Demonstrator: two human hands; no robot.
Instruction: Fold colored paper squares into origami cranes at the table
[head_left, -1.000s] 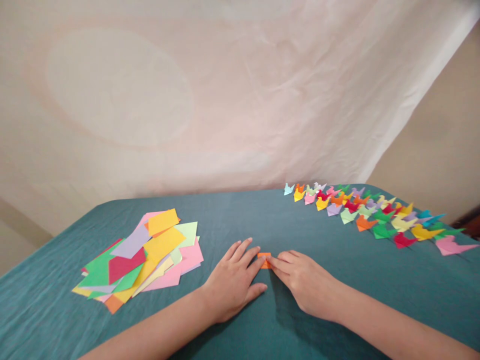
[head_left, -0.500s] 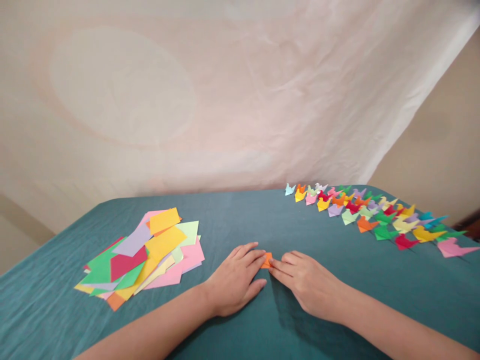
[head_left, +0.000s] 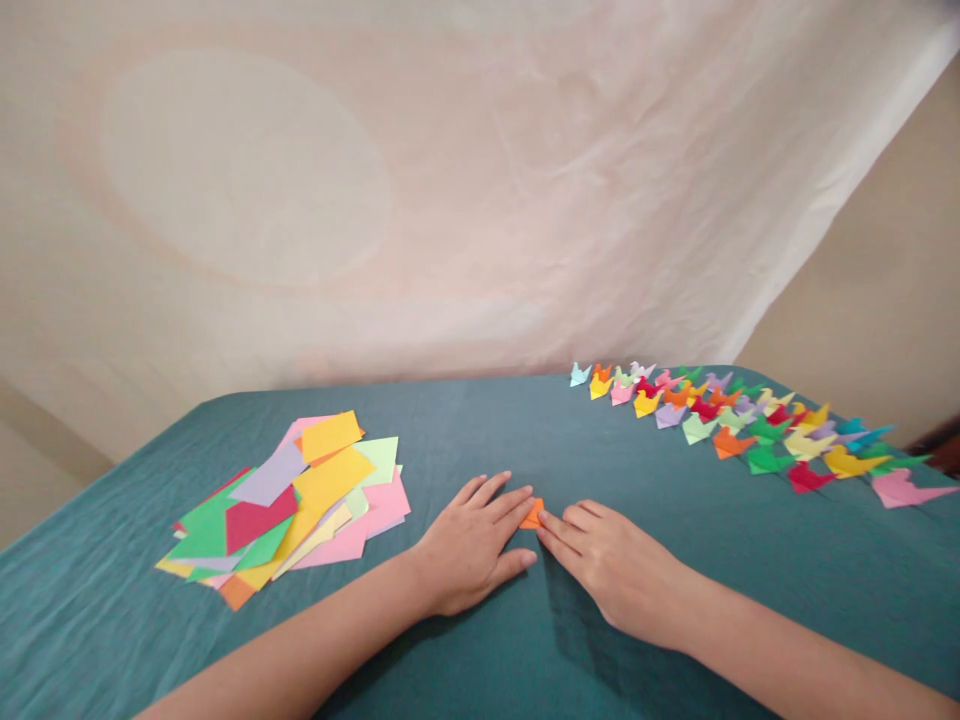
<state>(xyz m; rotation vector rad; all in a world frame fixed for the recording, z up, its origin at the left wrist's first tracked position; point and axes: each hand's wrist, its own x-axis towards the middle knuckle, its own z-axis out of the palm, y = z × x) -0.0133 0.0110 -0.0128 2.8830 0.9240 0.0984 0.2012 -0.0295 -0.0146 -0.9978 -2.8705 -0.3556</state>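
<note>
A small folded orange paper piece (head_left: 533, 515) lies on the teal tablecloth (head_left: 480, 430), mostly covered by fingertips. My left hand (head_left: 471, 544) lies flat on the cloth, fingers stretched out, fingertips pressing the paper's left side. My right hand (head_left: 609, 567) rests palm down beside it, its fingers extended and touching the paper's right edge. Only a small orange corner shows between the two hands.
A loose pile of coloured paper squares (head_left: 289, 505) sits at the left. Rows of several small folded paper birds (head_left: 739, 425) run along the right side toward the table's edge. A pale wrinkled sheet (head_left: 420, 190) hangs behind the table.
The orange piece shows less than before, now a small corner. My left fingers have shifted over it. The view has tilted slightly, and both hands stay at the same spot.
</note>
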